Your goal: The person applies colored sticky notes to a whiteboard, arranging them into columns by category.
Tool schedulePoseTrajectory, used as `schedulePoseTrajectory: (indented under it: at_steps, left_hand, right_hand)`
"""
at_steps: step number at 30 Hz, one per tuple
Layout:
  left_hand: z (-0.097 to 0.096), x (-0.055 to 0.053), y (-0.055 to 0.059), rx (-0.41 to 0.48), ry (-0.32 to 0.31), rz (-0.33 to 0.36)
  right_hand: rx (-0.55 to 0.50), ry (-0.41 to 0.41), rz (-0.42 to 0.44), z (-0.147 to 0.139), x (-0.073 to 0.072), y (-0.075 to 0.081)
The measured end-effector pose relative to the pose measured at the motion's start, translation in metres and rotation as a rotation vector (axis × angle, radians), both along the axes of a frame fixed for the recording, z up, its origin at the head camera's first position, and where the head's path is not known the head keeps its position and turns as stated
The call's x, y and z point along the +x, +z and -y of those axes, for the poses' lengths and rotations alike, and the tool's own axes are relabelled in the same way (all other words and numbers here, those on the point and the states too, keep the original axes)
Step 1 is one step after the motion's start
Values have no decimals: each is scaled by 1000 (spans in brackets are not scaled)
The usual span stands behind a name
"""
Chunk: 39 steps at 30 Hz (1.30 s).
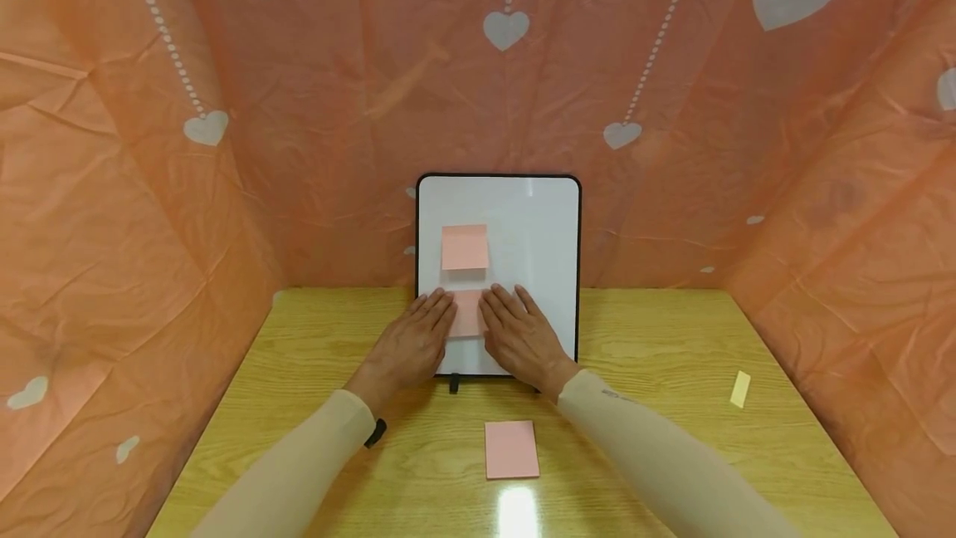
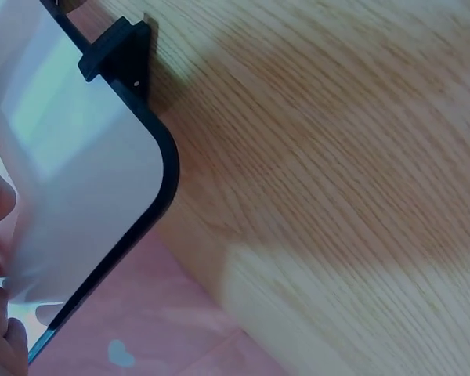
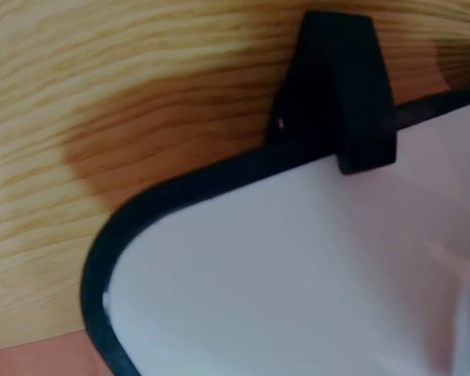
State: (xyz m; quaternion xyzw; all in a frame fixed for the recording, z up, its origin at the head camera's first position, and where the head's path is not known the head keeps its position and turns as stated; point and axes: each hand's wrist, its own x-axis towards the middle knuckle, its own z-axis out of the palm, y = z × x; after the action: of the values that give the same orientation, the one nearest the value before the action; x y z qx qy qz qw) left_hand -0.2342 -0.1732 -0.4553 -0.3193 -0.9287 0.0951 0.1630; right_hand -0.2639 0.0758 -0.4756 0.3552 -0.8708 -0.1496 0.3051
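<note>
A whiteboard [image 1: 534, 256] with a black frame stands upright on the table. One pink sticky note [image 1: 465, 247] is on its upper left part, the lower edge standing a little off the surface. Below it, a second pink sticky note [image 1: 467, 314] lies against the board between both hands. My left hand [image 1: 411, 343] rests its extended fingers on that note's left edge. On the right edge lie the outstretched fingers of my right hand [image 1: 521, 339]. In the left wrist view, fingers [image 2: 0, 196] show only at the left border.
A pink sticky-note pad [image 1: 511, 450] lies on the wooden table [image 1: 321, 372] in front of the board. Farther right is a small yellow strip [image 1: 740, 389]. Black stand feet [image 3: 345, 86] hold the board's lower edge. An orange heart-patterned cloth [image 1: 358, 123] surrounds the table's back and sides.
</note>
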Motion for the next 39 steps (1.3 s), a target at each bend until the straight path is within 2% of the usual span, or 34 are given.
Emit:
schedulePoseTrajectory:
  at_steps: [5,10,18,31,35,39]
  left_hand:
    - [0,2,2,-13,21,36]
    - [0,4,1,-27,15,20]
    - [-1,8,-5,-40,15,-16]
    - [-3,18,-14,-31,58,24]
    - [-3,21,-17,-23,62,13]
    - [-4,26,-20,-19,63,0]
  right_hand:
    - [-16,5,-3,-3,1,-1]
    - [-16,10,13,-5,2,-1]
    - [6,-11,17,-7,7,-5]
    - [25,-13,74,-11,17,-13]
    - [24,-14,98,-11,21,-14]
    - [-2,1,83,-12,24,-16]
